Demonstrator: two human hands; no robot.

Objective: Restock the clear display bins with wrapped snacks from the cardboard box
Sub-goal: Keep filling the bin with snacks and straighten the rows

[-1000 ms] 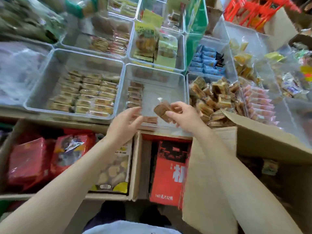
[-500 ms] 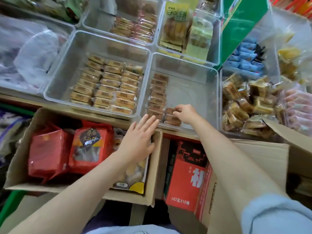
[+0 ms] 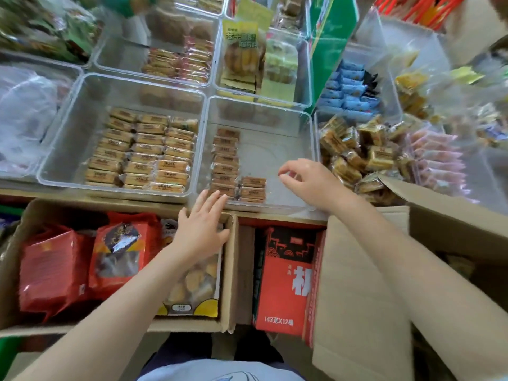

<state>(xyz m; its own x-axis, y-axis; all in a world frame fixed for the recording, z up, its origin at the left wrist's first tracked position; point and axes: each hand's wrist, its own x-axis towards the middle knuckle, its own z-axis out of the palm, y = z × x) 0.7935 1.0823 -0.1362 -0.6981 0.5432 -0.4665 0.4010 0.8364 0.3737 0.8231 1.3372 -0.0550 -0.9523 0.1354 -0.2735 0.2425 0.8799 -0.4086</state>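
Clear bin (image 3: 288,125) is holding brown wrapped snacks (image 3: 252,189); right hand (image 3: 309,182) is hovering loosely curled, empty, left hand (image 3: 202,229) lying flat, fingers apart.

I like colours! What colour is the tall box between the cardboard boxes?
Red with black at the top, in the head view.

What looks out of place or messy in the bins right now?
The clear bin being filled is tidy: brown wrapped snacks in one long column, a short second column started. The bin to its right looks messy: its golden wrapped snacks lie heaped and tilted. Nothing spilled or visibly damaged.
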